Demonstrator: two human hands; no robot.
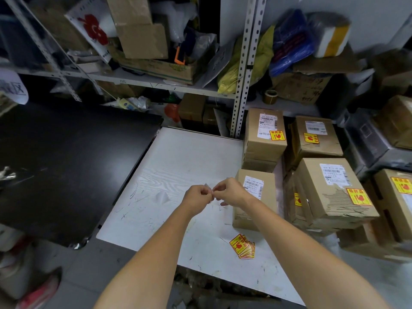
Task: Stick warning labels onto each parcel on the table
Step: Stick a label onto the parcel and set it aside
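While both hands pinch label (208, 190) mid-peel, left hand (197, 195) anchors backing, right hand (229, 191) peels slow; unlabelled parcel (256, 197) nxt.

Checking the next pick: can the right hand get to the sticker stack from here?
Probably yes. The sticker stack lies uncovered on the white table, below the right hand. But both hands are pinching a sticker now.

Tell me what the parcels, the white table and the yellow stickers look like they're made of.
Parcels: brown corrugated cardboard, matte; one torn face shows the fluting. White table: seemingly laminated board with a printed wood grain, faintly shiny and scuffed with dark marks. Stack of warning labels: probably glossy printed paper or film, yellow and red; which of the two is hard to tell.
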